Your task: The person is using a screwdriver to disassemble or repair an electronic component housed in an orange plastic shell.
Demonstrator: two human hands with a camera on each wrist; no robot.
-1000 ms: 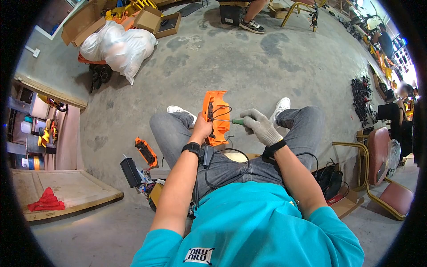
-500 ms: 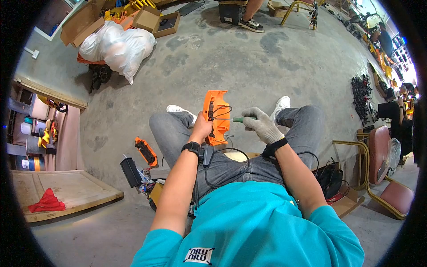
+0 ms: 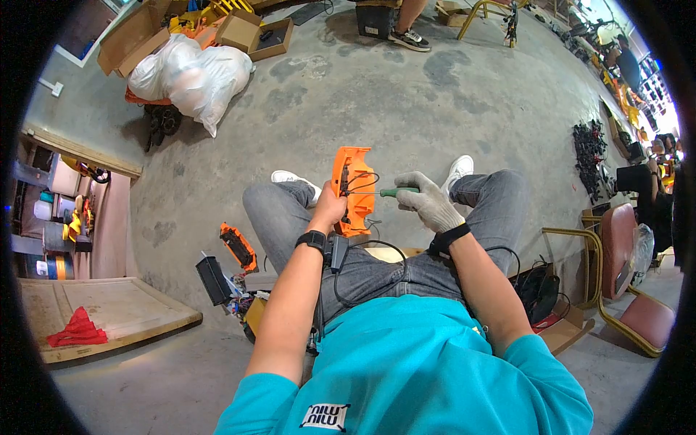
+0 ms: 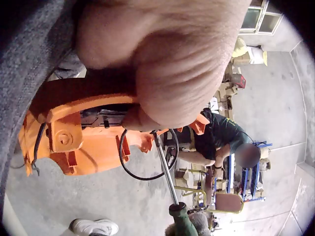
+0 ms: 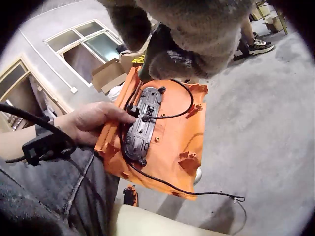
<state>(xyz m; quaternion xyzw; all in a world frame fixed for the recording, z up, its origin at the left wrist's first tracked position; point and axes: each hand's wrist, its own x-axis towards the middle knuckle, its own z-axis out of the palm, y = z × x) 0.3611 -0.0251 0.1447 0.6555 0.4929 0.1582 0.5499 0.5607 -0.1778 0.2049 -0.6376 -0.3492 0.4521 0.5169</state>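
My bare left hand [image 3: 330, 209] grips the left side of an orange plastic shell [image 3: 360, 210], held up between my knees. A dark oblong module [image 5: 143, 128] sits on the shell's inner face, with my left thumb pressing on it. A thin black cable [image 5: 189, 101] loops out from the module, and another trails past the shell's lower edge. In my gloved right hand [image 3: 433, 206] is a screwdriver [image 3: 397, 192] with a green handle, pinched by the fingers. Its metal shaft [image 4: 165, 169] points at the module; the tip is hidden behind my left hand in the left wrist view.
Left of my legs, another orange part [image 3: 238, 248] lies on the floor near a black box [image 3: 212, 280]. A wooden board [image 3: 109, 319] bears a red cloth [image 3: 77, 328]. White bags [image 3: 196, 76] stand at the far left, and a chair [image 3: 616, 254] is at the right.
My right hand has shifted slightly right and its fingers have changed position on the screwdriver, baring more of the green handle. The shell and my left hand have stayed nearly still.
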